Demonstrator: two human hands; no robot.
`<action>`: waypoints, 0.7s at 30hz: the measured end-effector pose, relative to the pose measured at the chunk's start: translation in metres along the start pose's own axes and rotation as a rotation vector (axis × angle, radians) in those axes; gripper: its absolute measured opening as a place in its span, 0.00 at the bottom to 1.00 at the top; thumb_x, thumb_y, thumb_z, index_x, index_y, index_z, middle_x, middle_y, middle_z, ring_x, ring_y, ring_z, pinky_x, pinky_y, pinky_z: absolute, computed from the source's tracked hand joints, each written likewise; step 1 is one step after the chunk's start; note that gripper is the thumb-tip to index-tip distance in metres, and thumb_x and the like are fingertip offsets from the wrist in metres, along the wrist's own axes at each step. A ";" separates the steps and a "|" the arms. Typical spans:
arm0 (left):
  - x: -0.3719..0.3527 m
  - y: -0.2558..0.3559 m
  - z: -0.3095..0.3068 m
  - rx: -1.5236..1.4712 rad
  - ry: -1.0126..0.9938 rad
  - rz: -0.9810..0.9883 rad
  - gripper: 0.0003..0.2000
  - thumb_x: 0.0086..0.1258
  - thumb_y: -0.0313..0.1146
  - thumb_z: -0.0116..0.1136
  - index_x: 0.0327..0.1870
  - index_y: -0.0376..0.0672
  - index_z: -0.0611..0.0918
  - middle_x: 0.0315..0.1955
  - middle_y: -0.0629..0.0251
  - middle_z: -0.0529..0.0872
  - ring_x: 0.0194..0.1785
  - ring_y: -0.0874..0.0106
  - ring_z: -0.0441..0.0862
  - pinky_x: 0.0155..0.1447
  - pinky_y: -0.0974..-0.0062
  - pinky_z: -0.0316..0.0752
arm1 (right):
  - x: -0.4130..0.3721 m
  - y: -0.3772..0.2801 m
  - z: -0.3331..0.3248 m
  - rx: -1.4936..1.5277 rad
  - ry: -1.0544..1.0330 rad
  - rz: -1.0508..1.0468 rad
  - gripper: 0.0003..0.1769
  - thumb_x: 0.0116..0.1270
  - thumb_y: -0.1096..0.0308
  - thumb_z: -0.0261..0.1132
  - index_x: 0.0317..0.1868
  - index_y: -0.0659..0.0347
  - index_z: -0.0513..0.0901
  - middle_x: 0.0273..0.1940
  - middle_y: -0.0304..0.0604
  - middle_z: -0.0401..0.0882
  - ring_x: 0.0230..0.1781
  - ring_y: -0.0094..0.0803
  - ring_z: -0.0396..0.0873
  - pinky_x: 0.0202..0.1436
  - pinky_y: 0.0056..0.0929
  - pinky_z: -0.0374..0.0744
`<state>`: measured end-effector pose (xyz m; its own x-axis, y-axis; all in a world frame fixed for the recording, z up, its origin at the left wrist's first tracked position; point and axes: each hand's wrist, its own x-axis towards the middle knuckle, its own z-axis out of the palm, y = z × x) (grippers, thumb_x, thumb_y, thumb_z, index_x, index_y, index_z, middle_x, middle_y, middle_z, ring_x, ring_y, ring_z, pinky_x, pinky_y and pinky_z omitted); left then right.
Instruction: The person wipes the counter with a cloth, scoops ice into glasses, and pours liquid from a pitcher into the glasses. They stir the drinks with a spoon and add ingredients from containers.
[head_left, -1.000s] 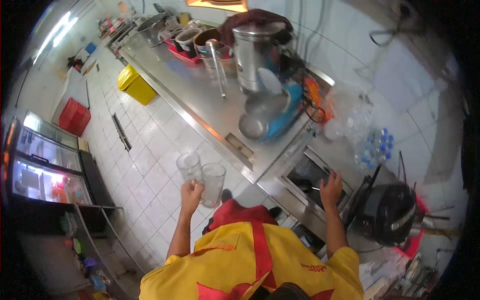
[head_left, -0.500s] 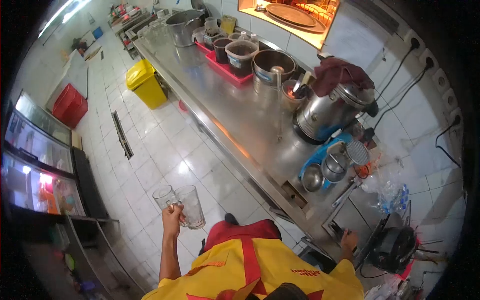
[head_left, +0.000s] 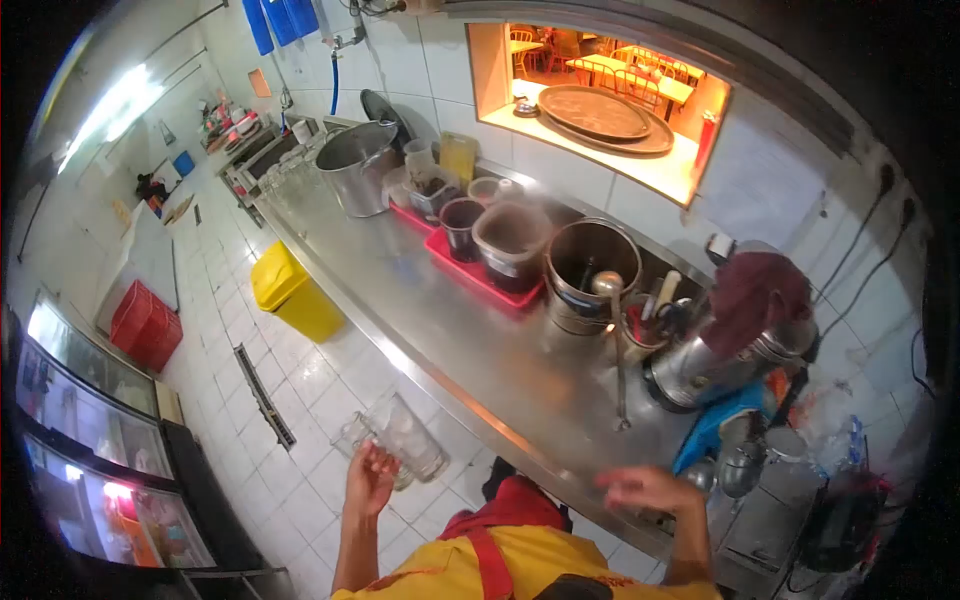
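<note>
My left hand (head_left: 370, 482) is closed round the handles of two clear glass mugs, low in front of my body, over the tiled floor. The larger-looking mug (head_left: 415, 445) tilts and seems to have ice or frost inside; the other mug (head_left: 357, 430) is partly behind my fingers. Over the near edge of the steel counter (head_left: 470, 360) my right hand (head_left: 652, 490) reaches leftward, blurred, fingers stretched out and nothing in them. Ahead of it is a long-handled ladle (head_left: 620, 370), its bowl against a steel pot (head_left: 568, 305). Metal strainers (head_left: 740, 468) are to its right.
A red tray (head_left: 455, 262) bears plastic tubs of dark contents. Further along is a large pot (head_left: 350, 170). At right stands a steel urn (head_left: 690, 365) with a maroon cloth (head_left: 755, 300). A yellow bin (head_left: 295, 295) stands on the floor, and a glass-door fridge (head_left: 100, 430) is at left.
My right hand has left the equipment at the counter's right end and swung forward and left over the counter edge. My view has turned; the left hand still holds the mugs.
</note>
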<state>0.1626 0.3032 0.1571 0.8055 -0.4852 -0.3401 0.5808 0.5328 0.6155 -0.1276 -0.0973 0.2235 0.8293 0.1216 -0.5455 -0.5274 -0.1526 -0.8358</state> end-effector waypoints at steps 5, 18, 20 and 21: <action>0.082 0.056 0.046 0.015 -0.242 -0.049 0.16 0.76 0.44 0.53 0.25 0.50 0.71 0.38 0.60 0.84 0.51 0.63 0.79 0.63 0.63 0.67 | 0.193 -0.137 -0.100 -0.391 0.639 -0.471 0.17 0.68 0.59 0.64 0.49 0.62 0.81 0.39 0.48 0.81 0.43 0.34 0.81 0.47 0.35 0.78; 0.350 0.158 0.074 1.024 -0.928 -0.361 0.21 0.78 0.46 0.48 0.54 0.37 0.84 0.57 0.66 0.84 0.53 0.76 0.75 0.55 0.74 0.69 | 0.404 -0.213 -0.185 -0.931 1.095 0.016 0.12 0.68 0.63 0.63 0.30 0.64 0.81 0.43 0.57 0.81 0.42 0.52 0.82 0.42 0.45 0.82; 0.391 0.157 0.069 0.972 -1.078 -0.411 0.18 0.79 0.41 0.50 0.58 0.38 0.82 0.58 0.65 0.84 0.53 0.79 0.74 0.58 0.73 0.69 | 0.404 -0.223 -0.185 -0.700 1.165 -0.052 0.10 0.68 0.66 0.62 0.32 0.65 0.80 0.39 0.57 0.80 0.38 0.51 0.83 0.40 0.43 0.82; 0.400 0.157 0.069 0.990 -1.115 -0.411 0.18 0.79 0.41 0.50 0.59 0.38 0.82 0.58 0.65 0.83 0.53 0.79 0.75 0.59 0.73 0.68 | 0.404 -0.222 -0.178 -0.574 1.188 -0.082 0.09 0.68 0.68 0.61 0.33 0.65 0.80 0.37 0.57 0.80 0.35 0.50 0.84 0.39 0.42 0.82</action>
<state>0.5683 0.1448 0.1664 -0.1396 -0.9717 -0.1905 0.0628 -0.2006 0.9777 0.3577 -0.1883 0.1998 0.6661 -0.7332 0.1373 -0.5594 -0.6128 -0.5582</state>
